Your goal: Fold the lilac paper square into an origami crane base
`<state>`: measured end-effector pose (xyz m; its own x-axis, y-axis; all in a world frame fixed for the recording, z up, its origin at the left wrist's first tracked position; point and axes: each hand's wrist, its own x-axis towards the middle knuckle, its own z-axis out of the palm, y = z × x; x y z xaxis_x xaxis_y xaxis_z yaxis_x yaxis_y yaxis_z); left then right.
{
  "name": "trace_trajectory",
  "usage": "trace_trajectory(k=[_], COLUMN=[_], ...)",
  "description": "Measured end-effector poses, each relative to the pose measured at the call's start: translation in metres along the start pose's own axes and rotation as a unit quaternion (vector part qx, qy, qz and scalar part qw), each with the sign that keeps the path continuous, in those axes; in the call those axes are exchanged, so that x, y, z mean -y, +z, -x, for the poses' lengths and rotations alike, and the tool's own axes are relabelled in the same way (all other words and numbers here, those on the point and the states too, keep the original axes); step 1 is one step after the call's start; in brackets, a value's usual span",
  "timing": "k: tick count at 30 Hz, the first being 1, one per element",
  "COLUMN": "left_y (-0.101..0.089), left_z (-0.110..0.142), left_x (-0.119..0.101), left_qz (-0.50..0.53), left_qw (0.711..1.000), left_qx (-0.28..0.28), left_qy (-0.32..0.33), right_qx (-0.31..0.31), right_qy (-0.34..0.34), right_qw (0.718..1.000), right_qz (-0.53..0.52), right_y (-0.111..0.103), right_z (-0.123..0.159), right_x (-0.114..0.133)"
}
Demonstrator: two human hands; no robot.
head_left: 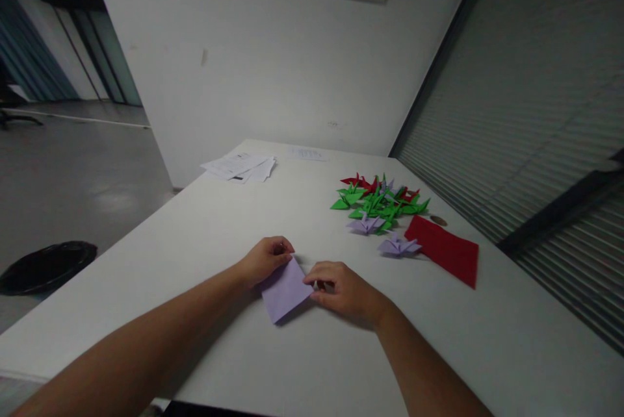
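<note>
While both hands sit on the white table, they work one lilac sheet that lies flat near the middle of the near half. Left hand is curled over the sheet's far left corner, fingertips bent down and pinching or pressing the paper there; exact pinch not resolvable. Right hand rests on the sheet's right edge, fingers curled inward, thumb and index tips on the paper, pressing it to the table. Neither hand lifts it; sheet looks folded, with a pointed near corner aimed at the camera. Both forearms come in from the near edge, bare. Right and farther out: a red sheet lies flat, one corner toward the near right. Just left of it, a lilac crane; a second lilac crane slightly farther. Beyond those, a pile of green and red cranes, touching and overlapping. A small brown round object sits by the far corner of the red sheet; too small to identify. White papers are stacked at the far left table edge. On the floor at left, a black round thing. Grey blinds fill the right side.
</note>
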<state>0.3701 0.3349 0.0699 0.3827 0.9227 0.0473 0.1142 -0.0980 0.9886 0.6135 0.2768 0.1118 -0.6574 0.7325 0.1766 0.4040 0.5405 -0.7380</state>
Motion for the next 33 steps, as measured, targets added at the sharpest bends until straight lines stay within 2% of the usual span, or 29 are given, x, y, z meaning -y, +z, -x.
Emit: trace_trajectory(k=[10, 17, 22, 28, 31, 33], left_y=[0.002, 0.005, -0.002, -0.014, -0.016, -0.018], left_z=[0.002, 0.006, 0.01, 0.009, 0.009, 0.01], left_x=[-0.003, -0.008, -0.018, -0.018, -0.019, -0.021], left_qz=[-0.053, -0.154, -0.269, -0.313, -0.332, -0.345], left_qw=[0.998, 0.986, 0.946, 0.9, 0.868, 0.848], left_qx=[0.029, 0.043, 0.051, 0.188, 0.242, 0.257], left_qy=[0.008, 0.047, 0.172, 0.238, 0.281, 0.311], right_qx=[-0.016, -0.019, -0.025, 0.061, 0.058, 0.045], right_qy=[-0.037, -0.046, -0.081, -0.062, -0.043, -0.026], right_qw=[0.999, 0.998, 0.99, 0.981, 0.984, 0.988], right_qz=[0.005, 0.029, 0.111, 0.171, 0.163, 0.147], right_y=[0.006, 0.009, -0.005, -0.014, -0.015, -0.015], right_z=[-0.003, -0.003, -0.005, -0.005, -0.004, -0.002], right_x=[-0.006, -0.003, -0.003, -0.02, -0.024, -0.025])
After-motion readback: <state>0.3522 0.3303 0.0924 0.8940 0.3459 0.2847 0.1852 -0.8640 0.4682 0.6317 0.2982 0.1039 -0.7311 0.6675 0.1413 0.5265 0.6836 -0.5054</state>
